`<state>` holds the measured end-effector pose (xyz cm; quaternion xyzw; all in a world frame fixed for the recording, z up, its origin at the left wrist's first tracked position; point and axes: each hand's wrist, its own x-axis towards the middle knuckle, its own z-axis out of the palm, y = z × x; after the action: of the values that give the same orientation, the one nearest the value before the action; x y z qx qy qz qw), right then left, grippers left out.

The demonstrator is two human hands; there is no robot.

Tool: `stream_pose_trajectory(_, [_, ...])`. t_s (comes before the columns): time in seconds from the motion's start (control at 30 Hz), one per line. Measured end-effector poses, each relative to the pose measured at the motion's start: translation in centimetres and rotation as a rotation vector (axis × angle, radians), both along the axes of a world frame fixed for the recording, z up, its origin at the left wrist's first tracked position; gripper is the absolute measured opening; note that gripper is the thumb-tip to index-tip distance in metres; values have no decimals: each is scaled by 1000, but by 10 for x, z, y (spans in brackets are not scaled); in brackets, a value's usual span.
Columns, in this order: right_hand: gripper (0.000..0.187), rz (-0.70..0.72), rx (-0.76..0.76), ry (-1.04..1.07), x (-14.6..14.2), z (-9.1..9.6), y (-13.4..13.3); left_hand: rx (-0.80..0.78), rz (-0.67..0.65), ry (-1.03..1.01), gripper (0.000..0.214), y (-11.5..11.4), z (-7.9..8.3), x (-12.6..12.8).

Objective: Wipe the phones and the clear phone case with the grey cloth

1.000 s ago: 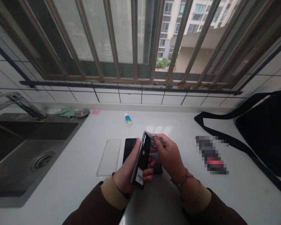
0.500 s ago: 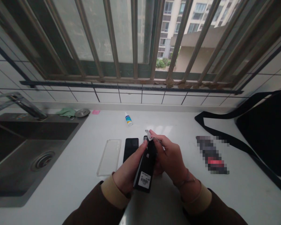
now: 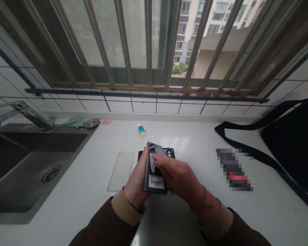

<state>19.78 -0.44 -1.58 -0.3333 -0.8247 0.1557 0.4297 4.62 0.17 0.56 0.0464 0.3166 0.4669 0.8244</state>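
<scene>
My left hand (image 3: pixel 137 182) grips a dark smartphone (image 3: pixel 146 184) by its side, tilted with the back facing up. A white barcode label (image 3: pixel 156 182) is stuck near its lower end, and the camera block shows at the top. Against the phone's back, the fingers of my right hand (image 3: pixel 178 172) press a small light grey cloth (image 3: pixel 152 164). Behind the held phone, a black phone case (image 3: pixel 171 153) with round camera holes lies on the counter, mostly hidden. A clear phone case (image 3: pixel 120 172) lies flat to the left.
A small glue-like bottle (image 3: pixel 142 131) lies beyond my hands. At left is a sink (image 3: pixel 74 138) with a faucet (image 3: pixel 32 116), a green cloth (image 3: pixel 74 123) and a metal drain cover (image 3: pixel 91 123). A black strapped bag (image 3: pixel 292 136) and a pixelated item (image 3: pixel 233 169) are at right.
The phone has turned more upright, and its back now faces me more squarely. My right hand has moved from its top edge down onto its back with the cloth.
</scene>
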Motion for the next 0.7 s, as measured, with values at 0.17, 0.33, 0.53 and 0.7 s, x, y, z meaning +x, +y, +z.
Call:
stream_pose_trajectory(0.17, [30, 60, -15, 5, -1, 2, -2, 19, 3, 32, 60, 0, -1, 1])
stream_pose_trajectory(0.33, [25, 331, -59, 19, -8, 14, -17, -50, 100, 200, 65, 8, -7, -12])
stream_pose_trajectory(0.53, [25, 222, 8, -24, -3, 11, -11, 99, 260, 143, 61, 9, -3, -18])
stream_pose_trajectory(0.7, [27, -47, 10, -69, 3, -1, 2, 142, 76, 75, 60, 3, 2, -7])
